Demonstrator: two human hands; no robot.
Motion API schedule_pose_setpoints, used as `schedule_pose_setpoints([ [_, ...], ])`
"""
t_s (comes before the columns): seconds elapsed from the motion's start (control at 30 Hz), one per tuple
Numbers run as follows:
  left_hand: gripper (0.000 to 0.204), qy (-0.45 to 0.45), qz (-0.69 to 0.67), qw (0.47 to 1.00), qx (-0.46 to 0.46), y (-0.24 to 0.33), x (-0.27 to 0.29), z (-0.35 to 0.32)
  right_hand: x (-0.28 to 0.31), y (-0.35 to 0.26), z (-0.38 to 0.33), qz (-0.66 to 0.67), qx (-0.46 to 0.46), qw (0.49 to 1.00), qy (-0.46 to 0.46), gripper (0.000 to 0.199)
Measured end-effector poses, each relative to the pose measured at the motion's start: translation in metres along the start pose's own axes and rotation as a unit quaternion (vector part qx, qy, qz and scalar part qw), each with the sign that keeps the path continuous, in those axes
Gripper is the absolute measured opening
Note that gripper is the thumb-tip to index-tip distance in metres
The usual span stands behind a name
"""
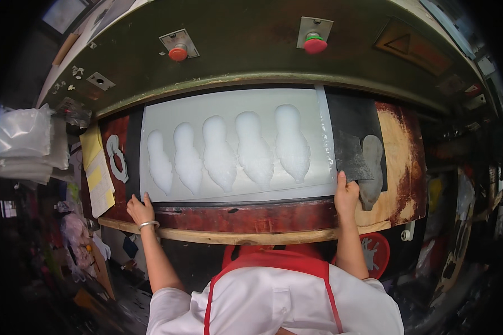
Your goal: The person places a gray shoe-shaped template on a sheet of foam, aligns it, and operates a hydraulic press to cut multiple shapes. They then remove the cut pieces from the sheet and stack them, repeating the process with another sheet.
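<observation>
Filling most of the view, a big press [251, 50] with a dark green, rust-streaked head curves over a worn red bed [251, 215] that is edged along the front by a pale wooden strip [235, 237]. A white sheet [235, 106] lies flat on the bed under the head, spanning it from the left side to past the middle, with five white sole-shaped pieces [219, 152] side by side on it, growing larger toward the right. The left hand [140, 209] rests at the sheet's lower left corner, fingers bent over the edge; whether it pinches the sheet or only presses on it I cannot tell. The right hand [346, 195] sits at the lower right corner, thumb and fingers closed on the sheet's edge just where it meets a black pad [352, 117]. On that pad lie a dark grey square [351, 155] and a grey sole [372, 167], both just beside the right hand. A white cutter [116, 158] lies on the bed left of the sheet, with yellow papers [98, 173] beside it. Two red buttons [178, 53] stand on the head. Left of the press hang clear bags [25, 134]; the surroundings are dim and cluttered
</observation>
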State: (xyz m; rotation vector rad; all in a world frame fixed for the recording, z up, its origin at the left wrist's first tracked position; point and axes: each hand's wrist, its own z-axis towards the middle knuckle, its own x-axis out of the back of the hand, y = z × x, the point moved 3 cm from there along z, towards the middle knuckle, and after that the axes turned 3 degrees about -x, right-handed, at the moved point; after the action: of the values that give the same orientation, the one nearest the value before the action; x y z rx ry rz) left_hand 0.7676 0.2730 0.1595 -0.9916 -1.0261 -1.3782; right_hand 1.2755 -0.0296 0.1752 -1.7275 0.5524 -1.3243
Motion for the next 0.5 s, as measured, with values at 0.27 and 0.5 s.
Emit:
schedule_pose_setpoints([
  [0.27,0.054,-0.080,-0.103,0.989,0.069,-0.020,-0.014,-0.008,-0.022,0.014,-0.004,-0.087,-0.010,0.996,0.015,0.044],
  [0.5,0.066,-0.106,-0.181,0.964,0.164,-0.026,-0.023,-0.001,-0.019,0.004,-0.004,0.027,-0.151,0.988,0.021,0.038],
])
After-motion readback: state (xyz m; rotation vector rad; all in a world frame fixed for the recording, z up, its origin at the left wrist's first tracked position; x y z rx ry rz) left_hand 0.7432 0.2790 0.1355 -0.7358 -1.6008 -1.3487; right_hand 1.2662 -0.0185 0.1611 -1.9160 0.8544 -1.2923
